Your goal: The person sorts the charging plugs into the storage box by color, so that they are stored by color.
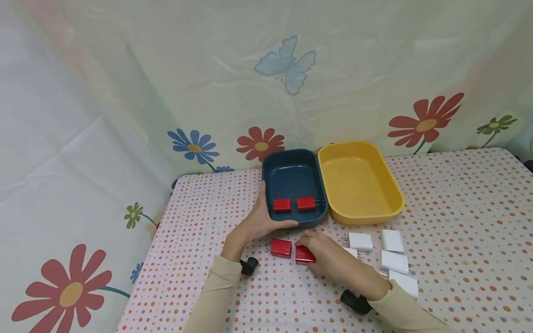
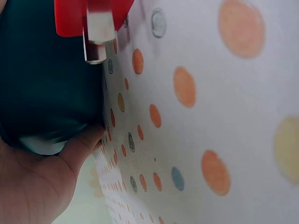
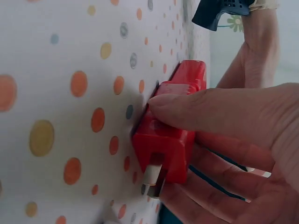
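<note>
A dark blue tray [image 1: 293, 178] stands on the table with two red plug adapters lying in it, a left one [image 1: 282, 205] and a right one [image 1: 306, 204]. My left hand [image 1: 259, 221] rests against the tray's near left corner, its fingers along the left side and its thumb stretched along the near side. On the table in front, my right hand [image 1: 329, 254] grips a red plug adapter [image 3: 163, 135] between thumb and fingers, the metal prongs showing in the right wrist view. Another red plug adapter [image 1: 281, 248] lies just left of it.
A yellow tray [image 1: 354, 185] adjoins the blue one on the right. Several white plug adapters, one of them [image 1: 394, 262] near the right forearm, lie on the dotted tablecloth [image 1: 466, 222]. A flowered curtain [image 1: 333, 111] hangs behind the table.
</note>
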Tool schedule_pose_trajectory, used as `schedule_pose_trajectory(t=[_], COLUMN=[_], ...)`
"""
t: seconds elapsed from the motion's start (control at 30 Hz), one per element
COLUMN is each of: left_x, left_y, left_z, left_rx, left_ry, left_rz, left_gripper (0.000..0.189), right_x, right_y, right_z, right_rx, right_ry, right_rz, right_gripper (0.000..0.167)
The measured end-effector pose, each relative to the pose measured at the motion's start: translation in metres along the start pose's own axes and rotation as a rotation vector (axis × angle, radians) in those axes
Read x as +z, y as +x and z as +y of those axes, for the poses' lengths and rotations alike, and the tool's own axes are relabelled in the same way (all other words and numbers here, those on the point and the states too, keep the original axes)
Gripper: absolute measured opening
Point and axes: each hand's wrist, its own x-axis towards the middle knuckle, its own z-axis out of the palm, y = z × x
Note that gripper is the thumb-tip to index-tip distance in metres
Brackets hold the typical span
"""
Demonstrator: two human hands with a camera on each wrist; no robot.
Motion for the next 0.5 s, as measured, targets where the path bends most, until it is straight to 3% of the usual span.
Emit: schedule_pose_trajectory(t=[0.23,0.5], left_x=[-0.003,0.003], left_y=[-0.001,0.001], left_z=[0.000,0.001], left_rx=[0.005,-0.010], left_ry=[-0.014,-0.002], left_rz=[0.011,0.004], left_gripper=[0.138,0.138], right_x=[0.002,-0.012], right_y=[0.003,-0.008], right_z=[0.003,0.002], right_rx=[-0.034,-0.086], right_ry=[-0.009,0.020], right_rz=[0.008,-0.035], right_gripper=[0.042,0.043])
